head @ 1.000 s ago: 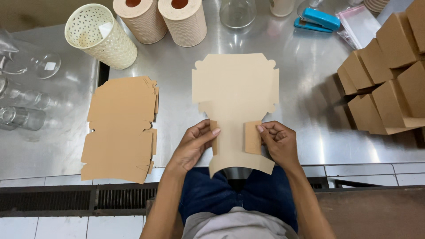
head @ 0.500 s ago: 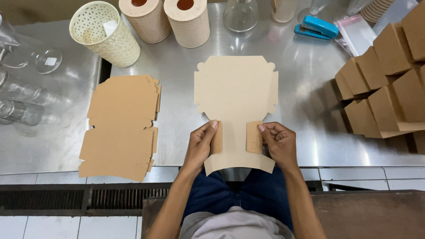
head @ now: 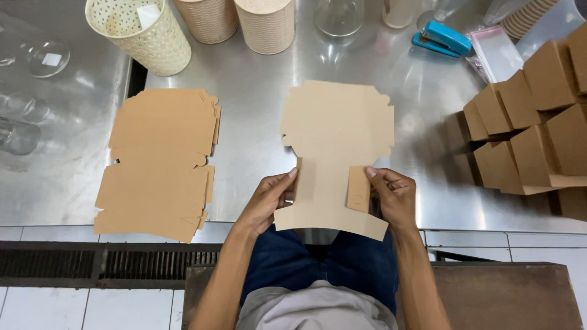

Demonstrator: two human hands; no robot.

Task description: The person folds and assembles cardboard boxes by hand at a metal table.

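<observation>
Your left hand (head: 266, 198) and right hand (head: 391, 195) pinch the flat cardboard blank (head: 336, 134) at its narrow waist, fingers closed on light, bendy flaps.

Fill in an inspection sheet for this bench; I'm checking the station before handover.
Surface: steel table, shiny, with reflections.
Job's things: flat cardboard blank lying on the table, its near end over the edge; one side flap folded inward.
Clutter: stack of flat blanks at left; folded boxes piled at right; perforated basket, two round containers, glassware, blue stapler, clear bag.
Grippers: left hand grips the blank's left narrow edge; right hand presses the folded flap.
Cables: nothing seen.
Surroundings: floor grate and white tiles below the table; the person is seated, knees under the edge.
</observation>
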